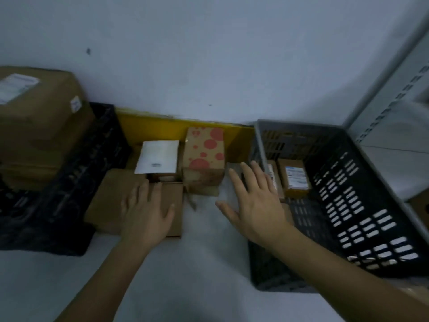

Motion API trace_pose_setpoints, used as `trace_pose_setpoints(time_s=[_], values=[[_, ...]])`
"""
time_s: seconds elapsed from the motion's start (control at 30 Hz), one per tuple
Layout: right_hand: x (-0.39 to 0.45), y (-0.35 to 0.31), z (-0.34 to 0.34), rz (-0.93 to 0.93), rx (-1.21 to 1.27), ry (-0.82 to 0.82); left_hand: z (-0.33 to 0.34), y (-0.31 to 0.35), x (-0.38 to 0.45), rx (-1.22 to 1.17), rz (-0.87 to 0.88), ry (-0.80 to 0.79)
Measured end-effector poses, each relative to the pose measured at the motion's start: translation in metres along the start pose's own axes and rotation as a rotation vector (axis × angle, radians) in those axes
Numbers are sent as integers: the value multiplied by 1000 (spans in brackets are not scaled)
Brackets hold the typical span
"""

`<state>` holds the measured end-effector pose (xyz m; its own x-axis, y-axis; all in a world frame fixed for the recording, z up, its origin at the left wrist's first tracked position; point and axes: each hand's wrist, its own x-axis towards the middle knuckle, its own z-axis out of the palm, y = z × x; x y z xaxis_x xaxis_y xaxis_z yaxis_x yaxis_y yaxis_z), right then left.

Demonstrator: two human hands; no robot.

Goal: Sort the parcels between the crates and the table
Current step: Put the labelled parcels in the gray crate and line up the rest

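A flat brown parcel [109, 198] lies on the white table [176, 275], and my left hand [146, 212] rests on its right part with straight fingers. My right hand [253, 201] hovers open with spread fingers between a cardboard box with red dots [204, 154] and the grey crate [362, 205]. Behind the flat parcel, a white envelope [157, 156] lies on a small box. Inside the grey crate are two small labelled parcels [297, 180], one partly hidden by my right hand. A black crate [76, 180] at the left carries large brown boxes [39, 122].
A yellow strip [176, 124] runs along the wall behind the parcels. A white metal shelf upright [394, 89] rises at the right, with a white surface behind the grey crate. A cardboard corner [420, 205] shows at the right edge.
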<state>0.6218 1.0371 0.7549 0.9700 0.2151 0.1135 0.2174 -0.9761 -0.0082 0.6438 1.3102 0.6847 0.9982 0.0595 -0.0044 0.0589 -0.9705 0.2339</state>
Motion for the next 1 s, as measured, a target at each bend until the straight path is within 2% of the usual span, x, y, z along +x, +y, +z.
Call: trace_pose_setpoints(time_s=[0.13, 0.37, 0.5, 0.6, 0.77, 0.9, 1.0], values=[[12, -85, 44, -11, 102, 17, 0, -75, 0, -4, -1, -83], [22, -169, 133, 172, 151, -305, 26, -155, 3, 33, 27, -272], [29, -177, 164, 282, 212, -431, 39, -161, 13, 41, 87, -399], [37, -172, 177, 291, 255, -513, 46, -156, 17, 98, 126, -485], [55, -181, 192, 349, 315, -648, 51, -164, 24, 134, 61, -614], [79, -182, 209, 414, 393, -677, 57, -169, 31, 269, 73, -606], [86, -189, 216, 495, 544, -659, 59, -170, 39, 295, 79, -596]])
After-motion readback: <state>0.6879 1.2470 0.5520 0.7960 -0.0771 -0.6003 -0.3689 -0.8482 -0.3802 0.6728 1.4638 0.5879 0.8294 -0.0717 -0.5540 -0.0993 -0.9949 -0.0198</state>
